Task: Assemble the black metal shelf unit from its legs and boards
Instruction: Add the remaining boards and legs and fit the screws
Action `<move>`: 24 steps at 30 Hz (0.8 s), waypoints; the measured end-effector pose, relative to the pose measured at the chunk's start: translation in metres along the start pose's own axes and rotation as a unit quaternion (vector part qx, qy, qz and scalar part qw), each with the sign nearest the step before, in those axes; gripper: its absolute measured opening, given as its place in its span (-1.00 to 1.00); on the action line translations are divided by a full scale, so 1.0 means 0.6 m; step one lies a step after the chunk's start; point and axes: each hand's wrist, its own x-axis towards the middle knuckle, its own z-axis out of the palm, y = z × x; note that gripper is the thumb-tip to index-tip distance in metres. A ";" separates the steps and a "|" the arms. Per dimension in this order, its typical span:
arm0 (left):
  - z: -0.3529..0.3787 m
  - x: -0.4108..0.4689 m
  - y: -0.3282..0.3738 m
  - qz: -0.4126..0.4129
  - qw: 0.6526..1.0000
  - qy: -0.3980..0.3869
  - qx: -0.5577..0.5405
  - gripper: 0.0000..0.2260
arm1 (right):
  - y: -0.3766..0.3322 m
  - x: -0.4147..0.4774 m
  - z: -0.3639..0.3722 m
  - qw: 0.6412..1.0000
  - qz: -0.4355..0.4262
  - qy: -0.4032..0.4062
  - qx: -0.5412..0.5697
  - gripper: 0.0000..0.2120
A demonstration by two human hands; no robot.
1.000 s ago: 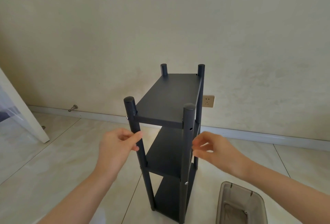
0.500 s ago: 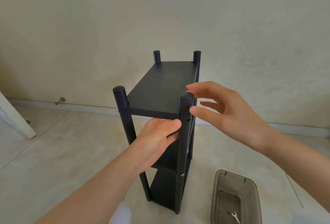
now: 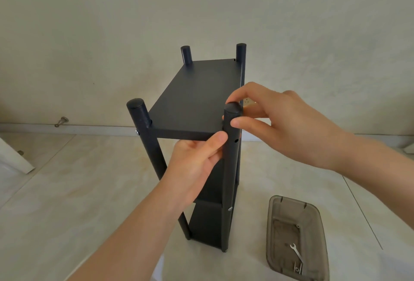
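Grip at top corner

Shelf unit [image 3: 202, 227] stands upright on the tiled floor [image 3: 78, 191] at frame centre. Left hand [image 3: 192, 173] grips the front edge of the top board [image 3: 197, 101], thumb on the edge, fingers curled beneath. Right hand [image 3: 284, 124] pinches the capped top of the near-right leg [image 3: 229, 180] between thumb and forefinger. At lower right, a tray [image 3: 272, 231] holds a small wrench [image 3: 296, 251].

The right hand [image 3: 289, 124] now pinches the top of the near-right leg [image 3: 230, 180]; the left hand [image 3: 195, 168] rises to grip the top board [image 3: 197, 101].
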 end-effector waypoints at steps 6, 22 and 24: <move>-0.005 0.002 -0.007 0.006 1.000 -0.007 0.000 -0.80 | 0.000 0.001 -0.002 1.000 -0.015 -0.007 -0.003 -0.84; 0.000 0.007 -0.017 -0.041 0.997 0.042 0.043 -0.72 | 0.077 -0.041 0.011 0.950 0.126 0.095 0.269 -0.86; 0.000 0.005 -0.017 -0.044 0.995 0.067 0.059 -0.54 | 0.123 -0.038 0.031 0.931 0.225 0.045 0.284 -0.86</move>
